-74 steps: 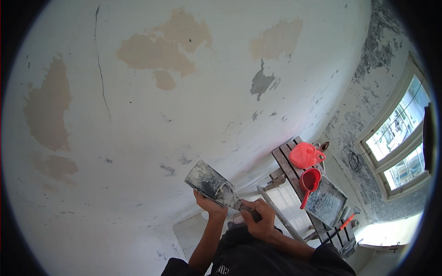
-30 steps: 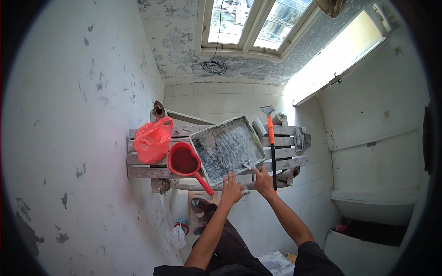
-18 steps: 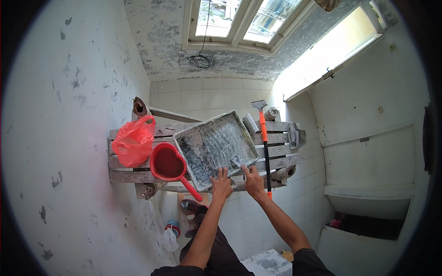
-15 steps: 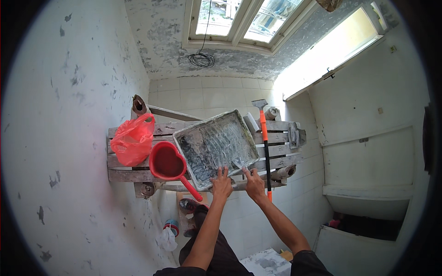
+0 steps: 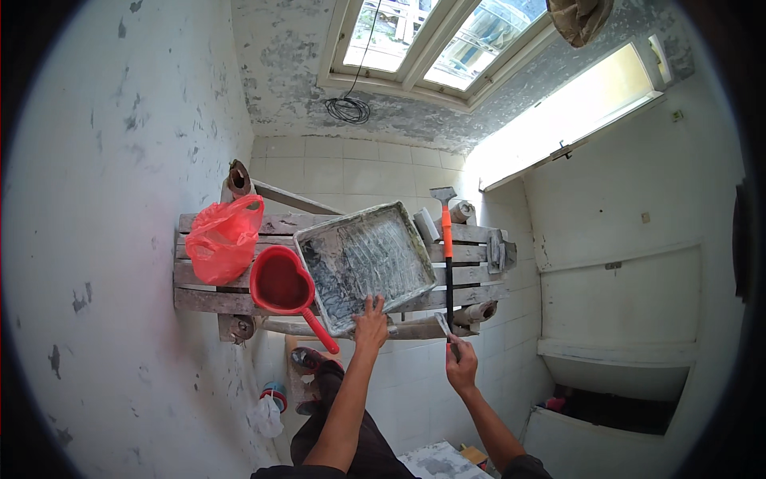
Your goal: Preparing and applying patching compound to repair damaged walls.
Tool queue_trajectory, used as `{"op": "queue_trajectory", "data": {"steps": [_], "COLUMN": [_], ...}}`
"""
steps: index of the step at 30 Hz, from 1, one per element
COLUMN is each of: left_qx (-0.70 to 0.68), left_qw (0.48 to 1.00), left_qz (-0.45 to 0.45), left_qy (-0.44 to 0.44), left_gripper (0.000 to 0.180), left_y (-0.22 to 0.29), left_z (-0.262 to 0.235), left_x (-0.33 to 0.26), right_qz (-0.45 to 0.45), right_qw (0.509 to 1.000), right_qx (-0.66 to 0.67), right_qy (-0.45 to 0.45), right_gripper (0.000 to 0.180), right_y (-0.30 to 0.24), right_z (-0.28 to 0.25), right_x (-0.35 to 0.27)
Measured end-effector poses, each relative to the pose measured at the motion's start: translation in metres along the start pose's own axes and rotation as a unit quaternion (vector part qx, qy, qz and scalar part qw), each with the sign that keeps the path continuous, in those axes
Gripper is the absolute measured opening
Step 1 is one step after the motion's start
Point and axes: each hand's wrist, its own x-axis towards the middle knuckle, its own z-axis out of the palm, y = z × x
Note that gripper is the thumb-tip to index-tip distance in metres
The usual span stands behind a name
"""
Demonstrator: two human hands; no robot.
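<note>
A shallow rectangular paint tray (image 5: 415, 239), smeared with grey-white residue, lies slanted on a slatted wooden bench (image 5: 209, 302). My left hand (image 5: 370, 326) is at its near rim, fingers reaching over the edge into the tray and closed on it. To the right, clear of the tray, my right hand (image 5: 461, 366) is closed round a small scraper (image 5: 442, 322), its pale blade pointing up and away from me; the handle is mostly hidden in the fingers. Just beyond that hand lies a long-handled scraper (image 5: 447, 231) with an orange and black shaft, its lower end partly covered by the hand.
Left of the tray sit a red dipper (image 5: 275, 254) and a red plastic bag (image 5: 226, 243). Grey flat pieces (image 5: 501, 251) lie at the bench's right end, and a white block (image 5: 427, 226) beside the tray. A small bucket (image 5: 274, 393) stands on the floor near the left wall.
My right hand has moved away from the tray's near edge, rightward and toward me, carrying the small scraper. My left hand stays at the tray's rim. The view has shifted slightly.
</note>
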Motion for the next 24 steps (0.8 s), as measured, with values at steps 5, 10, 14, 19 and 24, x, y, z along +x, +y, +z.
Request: {"op": "queue_trajectory", "data": {"steps": [5, 10, 14, 19, 24], "left_qx": [-0.021, -0.044, -0.052, -0.015, -0.021], "left_qw": [0.999, 0.999, 0.998, 1.000, 0.999], "left_qz": [0.011, 0.015, -0.004, -0.014, -0.011], "left_qy": [-0.028, -0.019, -0.032, -0.022, -0.049], "left_gripper": [0.023, 0.023, 0.023, 0.024, 0.026], "left_y": [-0.005, -0.006, -0.004, -0.012, 0.001], "left_z": [-0.009, -0.011, -0.012, -0.002, -0.012], "left_x": [0.001, 0.002, 0.004, -0.002, 0.000], "right_qz": [0.264, 0.248, -0.050, -0.043, -0.033], "right_qw": [0.755, 0.868, 0.994, 0.991, 0.989], "right_qx": [0.596, 0.427, 0.002, -0.114, -0.081], "right_qy": [-0.074, -0.052, 0.094, 0.054, 0.118], "right_gripper": [0.044, 0.036, 0.037, 0.043, 0.026], "right_y": [-0.038, -0.018, -0.031, -0.014, 0.007], "right_z": [-0.015, 0.019, 0.039, 0.043, 0.015], "right_x": [0.029, 0.087, 0.116, 0.074, -0.005]}}
